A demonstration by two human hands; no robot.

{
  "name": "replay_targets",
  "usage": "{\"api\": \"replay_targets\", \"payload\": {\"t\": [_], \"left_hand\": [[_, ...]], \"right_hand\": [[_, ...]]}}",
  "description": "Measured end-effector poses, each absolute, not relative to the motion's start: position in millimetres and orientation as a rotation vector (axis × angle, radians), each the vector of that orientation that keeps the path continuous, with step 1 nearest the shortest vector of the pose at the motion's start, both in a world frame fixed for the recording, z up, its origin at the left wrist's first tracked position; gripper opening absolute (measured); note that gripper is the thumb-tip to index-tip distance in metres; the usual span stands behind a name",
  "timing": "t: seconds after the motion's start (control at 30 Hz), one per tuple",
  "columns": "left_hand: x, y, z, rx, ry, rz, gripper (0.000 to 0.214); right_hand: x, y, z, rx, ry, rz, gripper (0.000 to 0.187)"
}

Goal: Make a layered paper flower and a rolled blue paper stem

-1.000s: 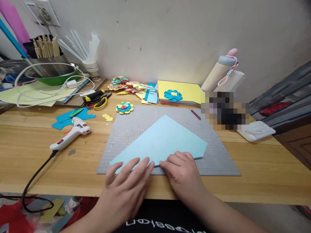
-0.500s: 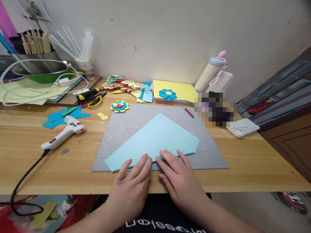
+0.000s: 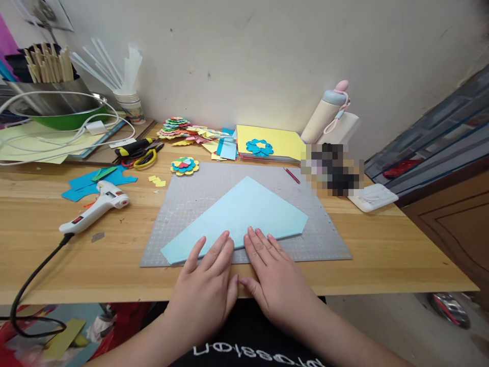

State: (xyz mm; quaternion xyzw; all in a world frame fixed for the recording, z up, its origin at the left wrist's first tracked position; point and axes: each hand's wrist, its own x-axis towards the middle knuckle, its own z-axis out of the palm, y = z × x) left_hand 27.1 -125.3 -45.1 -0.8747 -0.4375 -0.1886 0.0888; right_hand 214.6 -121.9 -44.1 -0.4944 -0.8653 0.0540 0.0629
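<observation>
Along the near edge of the light-blue paper (image 3: pixel 240 209), 2 hands lay palm-down: the left hand (image 3: pixel 202 295), outermost finger splayed, and the right hand (image 3: pixel 278 285), fingers closer together.

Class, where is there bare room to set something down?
Bare wood: between grey scrap and cutting mat; right of the mat, in front of the white tray. Crowded: the mat's middle, under blue paper; back edge, with paper flowers and bottle.

Here on my feed, a wooden table (image 3: pixel 397 250) carries a grey cutting mat (image 3: pixel 198 193). Left of the mat, I see a white glue gun (image 3: pixel 94 210) and blue paper scraps (image 3: pixel 86 184); yellow scraps (image 3: pixel 157 181) sit just beside it. Behind the mat, a paper stack (image 3: pixel 286 140)!
</observation>
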Motion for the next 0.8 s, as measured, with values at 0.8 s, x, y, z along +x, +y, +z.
{"api": "replay_targets", "payload": {"t": [0.8], "left_hand": [[31.3, -115.6, -35.9, -2.582, -1.353, -0.447, 0.051]], "right_hand": [[212.6, -104.9, -35.3, -1.490, -2.655, 0.206, 0.063]]}}
